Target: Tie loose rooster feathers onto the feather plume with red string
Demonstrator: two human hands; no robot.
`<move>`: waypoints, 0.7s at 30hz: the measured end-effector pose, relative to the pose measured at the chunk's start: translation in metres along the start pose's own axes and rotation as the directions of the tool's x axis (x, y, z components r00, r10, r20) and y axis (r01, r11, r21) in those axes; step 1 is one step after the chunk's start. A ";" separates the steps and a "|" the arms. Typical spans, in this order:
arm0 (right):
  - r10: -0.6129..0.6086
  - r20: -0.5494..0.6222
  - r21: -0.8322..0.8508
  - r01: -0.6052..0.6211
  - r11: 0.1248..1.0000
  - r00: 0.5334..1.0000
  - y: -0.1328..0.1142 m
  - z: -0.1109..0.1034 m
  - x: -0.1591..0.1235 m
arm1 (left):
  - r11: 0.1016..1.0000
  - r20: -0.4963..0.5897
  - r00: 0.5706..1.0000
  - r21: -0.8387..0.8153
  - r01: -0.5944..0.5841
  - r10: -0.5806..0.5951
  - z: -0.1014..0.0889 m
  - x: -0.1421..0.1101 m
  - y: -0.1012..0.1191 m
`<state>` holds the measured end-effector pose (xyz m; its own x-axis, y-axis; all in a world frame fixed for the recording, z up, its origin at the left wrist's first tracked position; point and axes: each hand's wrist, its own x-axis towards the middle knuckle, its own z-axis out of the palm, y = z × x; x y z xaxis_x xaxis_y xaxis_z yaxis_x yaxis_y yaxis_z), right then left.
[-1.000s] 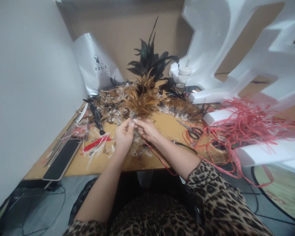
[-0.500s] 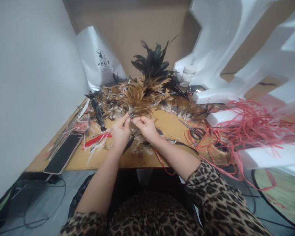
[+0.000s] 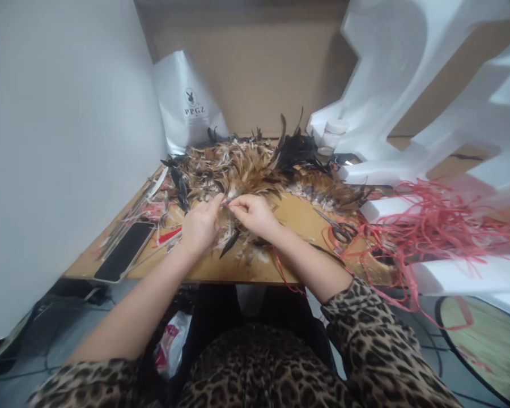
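My left hand (image 3: 200, 225) and my right hand (image 3: 253, 213) meet at the middle of a wooden table (image 3: 300, 212), fingertips pinched together on the quill end of a bundle of brown and black feathers (image 3: 249, 170). The bundle lies low, fanning away from me over a heap of loose feathers (image 3: 323, 192). A thin red string (image 3: 280, 272) trails from under my right wrist off the table's front edge. Small pale feathers lie scattered beneath my hands.
A phone (image 3: 125, 259) lies at the table's left front. Scissors (image 3: 338, 226) rest right of my hands beside a tangle of red string (image 3: 425, 226). White foam blocks (image 3: 408, 102) crowd the right; a white bag (image 3: 191, 113) leans at the back.
The feather bundle, held upright a second ago, has tipped down and back onto the heap. Both hands have stayed pinched at its base while the view shifted left.
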<state>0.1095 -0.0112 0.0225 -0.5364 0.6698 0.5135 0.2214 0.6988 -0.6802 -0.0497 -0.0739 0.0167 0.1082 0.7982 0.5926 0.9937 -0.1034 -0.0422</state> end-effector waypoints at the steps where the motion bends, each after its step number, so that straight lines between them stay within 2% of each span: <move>1: -0.082 0.036 -0.147 0.086 0.985 0.996 -0.007 -0.006 0.005 | 0.999 0.014 0.999 0.043 -0.030 0.030 -0.004 -0.003 -0.003; 3: -0.191 0.163 -0.390 0.241 0.889 0.968 -0.019 -0.019 0.016 | 0.988 0.041 0.994 0.110 -0.107 0.103 -0.012 -0.008 -0.008; 6: -0.231 0.328 -0.530 0.381 0.758 0.916 -0.032 -0.035 0.037 | 0.953 0.080 0.967 0.164 -0.253 0.243 -0.025 -0.011 -0.015; 8: -0.253 0.363 -0.525 0.421 0.740 0.897 -0.035 -0.041 0.050 | 0.928 0.093 0.943 0.169 -0.332 0.320 -0.033 -0.010 -0.019; 11: -0.262 0.364 -0.466 0.418 0.780 0.894 -0.035 -0.042 0.064 | 0.896 0.113 0.903 0.121 -0.427 0.415 -0.045 -0.006 -0.023; 15: -0.170 0.348 -0.386 0.306 0.871 0.922 -0.030 -0.044 0.075 | 0.879 0.134 0.881 0.096 -0.467 0.454 -0.054 -0.004 -0.028; 19: 0.041 0.361 -0.199 0.034 0.979 0.932 -0.011 -0.066 0.080 | 0.909 0.173 0.899 0.045 -0.415 0.402 -0.067 -0.006 -0.039; 21: 0.138 0.369 -0.068 -0.122 0.990 0.919 0.002 -0.084 0.078 | 0.936 0.190 0.917 -0.047 -0.349 0.351 -0.079 -0.008 -0.045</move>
<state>0.1366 0.0638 0.1053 -0.7626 0.6198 0.1851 0.3397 0.6273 -0.7008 -0.0978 -0.1226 0.0773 0.4534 0.8083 0.3756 0.8911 -0.4028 -0.2088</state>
